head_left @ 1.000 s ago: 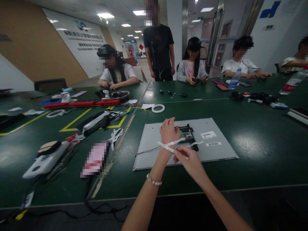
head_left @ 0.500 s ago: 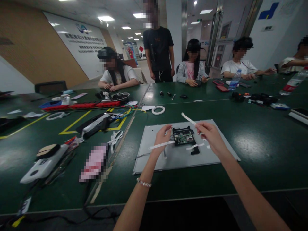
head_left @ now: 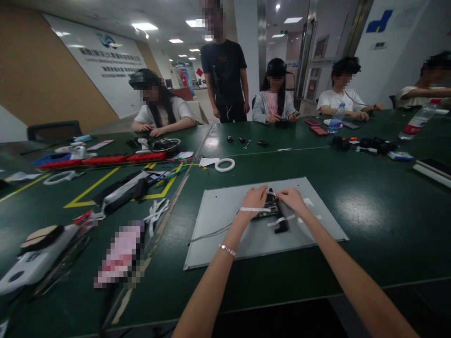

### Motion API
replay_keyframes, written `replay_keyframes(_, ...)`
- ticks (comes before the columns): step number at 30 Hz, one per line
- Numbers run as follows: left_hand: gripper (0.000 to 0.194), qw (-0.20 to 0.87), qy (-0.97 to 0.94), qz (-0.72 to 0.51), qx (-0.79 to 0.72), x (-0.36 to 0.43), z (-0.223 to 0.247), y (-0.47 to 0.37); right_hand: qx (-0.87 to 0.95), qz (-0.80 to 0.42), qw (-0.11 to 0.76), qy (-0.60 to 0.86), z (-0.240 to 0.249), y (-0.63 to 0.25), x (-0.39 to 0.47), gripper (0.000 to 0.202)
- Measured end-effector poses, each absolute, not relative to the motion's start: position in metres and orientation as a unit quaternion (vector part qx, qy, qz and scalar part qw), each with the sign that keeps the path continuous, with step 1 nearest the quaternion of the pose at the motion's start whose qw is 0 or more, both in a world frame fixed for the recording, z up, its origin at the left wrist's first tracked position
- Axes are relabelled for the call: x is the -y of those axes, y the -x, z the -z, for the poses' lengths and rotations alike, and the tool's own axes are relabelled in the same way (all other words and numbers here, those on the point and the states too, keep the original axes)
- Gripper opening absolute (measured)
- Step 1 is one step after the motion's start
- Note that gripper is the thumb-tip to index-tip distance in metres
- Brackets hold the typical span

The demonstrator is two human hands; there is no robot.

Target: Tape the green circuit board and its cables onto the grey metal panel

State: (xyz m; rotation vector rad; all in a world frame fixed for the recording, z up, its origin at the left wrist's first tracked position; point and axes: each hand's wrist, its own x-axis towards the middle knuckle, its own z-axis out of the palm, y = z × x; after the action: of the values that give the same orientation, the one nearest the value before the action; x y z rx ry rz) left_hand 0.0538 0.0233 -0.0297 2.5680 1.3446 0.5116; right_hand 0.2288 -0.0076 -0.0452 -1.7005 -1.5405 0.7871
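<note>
Across the table [head_left: 169,277], I've lowered the strip [head_left: 271,193] to the board [head_left: 272,206] on the panel [head_left: 218,225], so work gathers there. My right hand [head_left: 293,199] pinches it; my left hand [head_left: 254,201] I can't tell.

The left forearm [head_left: 211,279] and right forearm [head_left: 340,258] reach forward, bare, converging. The left hand [head_left: 256,197], back turned upward, curls its fingers toward the right hand [head_left: 291,198], whose thumb and fingertips pinch together just beside them.

Open tabletop [head_left: 384,253] right of panel [head_left: 214,206]; white ring [head_left: 224,169] beyond far edge; pink item [head_left: 121,253] obstructs left.
</note>
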Motion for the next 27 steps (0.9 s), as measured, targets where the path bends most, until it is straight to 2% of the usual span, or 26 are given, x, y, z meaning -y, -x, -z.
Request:
replay_keyframes(9,0.035,0.077,-0.876,-0.133,-0.458,-0.027,0.043,-0.052,0.641,-0.151,0.197,0.726,0.04,-0.222,0.019,0.038)
replay_keyframes(13,0.035,0.07,-0.872,-0.129,-0.467,-0.029,0.043,-0.053,0.65,-0.081,0.143,0.742,0.039,-0.217,0.03,0.033)
replay_keyframes(22,0.036,0.089,-0.86,-0.12,-0.488,-0.028,0.04,-0.053,0.709,0.012,0.061,0.702,0.04,-0.228,0.052,0.026)
replay_keyframes(27,0.036,0.123,-0.847,-0.119,-0.503,-0.029,0.037,-0.055,0.704,-0.007,0.082,0.705,0.045,-0.245,0.065,0.02)
